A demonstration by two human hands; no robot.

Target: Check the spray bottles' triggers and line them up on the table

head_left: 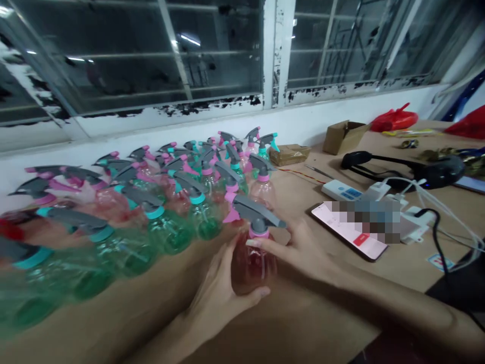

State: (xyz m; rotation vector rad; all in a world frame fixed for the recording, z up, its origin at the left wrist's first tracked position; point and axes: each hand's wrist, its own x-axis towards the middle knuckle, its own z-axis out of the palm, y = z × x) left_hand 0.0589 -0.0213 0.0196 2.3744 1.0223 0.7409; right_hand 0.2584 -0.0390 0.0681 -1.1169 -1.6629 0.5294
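Note:
A pink spray bottle [261, 265] with a grey and pink trigger head stands upright between my hands. My left hand [223, 283] wraps around the left side of its body, thumb across the front. From the other side my right hand [299, 250] grips it near the pink collar, thumb just below the collar. To the left stand several more spray bottles in rows, such as a green one [170, 232] and a clear pink one [263, 189] behind the held bottle.
Right of my hands lies a lit phone [341, 230], beside a white power strip [341, 191] with cables. Farther back are a black headset-like strap [428, 169], an open cardboard box [343, 136], a flat brown package [290, 154] and a red plastic bag [396, 120]. Windows line the wall.

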